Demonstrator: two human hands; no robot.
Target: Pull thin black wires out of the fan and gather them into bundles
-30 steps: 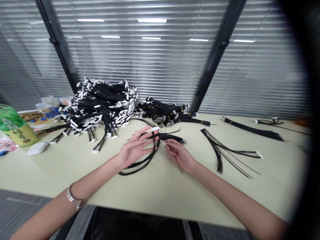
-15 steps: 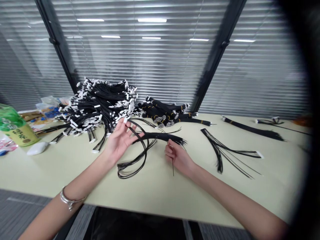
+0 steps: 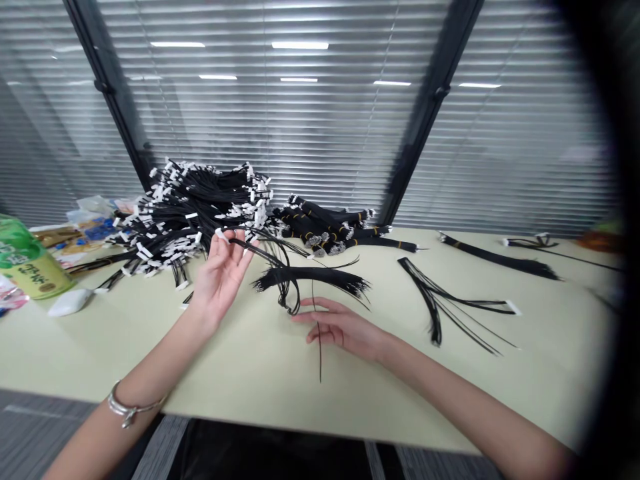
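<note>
My left hand [image 3: 216, 280] pinches the white connector end of a wire harness [image 3: 270, 257], other fingers spread. The harness's black wires arc rightward and down, their lower ends near my right fingertips. A single thin black wire [image 3: 320, 363] hangs almost upright in my right hand [image 3: 345, 330], passing between the fingers. Behind that hand, a thick bundle of black wires [image 3: 315, 277] lies on the table, partly crossed by the harness.
A large heap of harnesses with white connectors [image 3: 200, 200] stands at the back left. Yellow-banded wire bundles [image 3: 330, 223] lie beside it. Further right are a loose harness [image 3: 435, 297] and another bundle [image 3: 495, 255]. A white computer mouse [image 3: 70, 302] and a green-yellow package [image 3: 35, 267] sit left.
My left hand has drawn the harness leftward. My right hand has moved left and lower with the single wire, its fingers now more extended, away from the thick bundle's right end.
</note>
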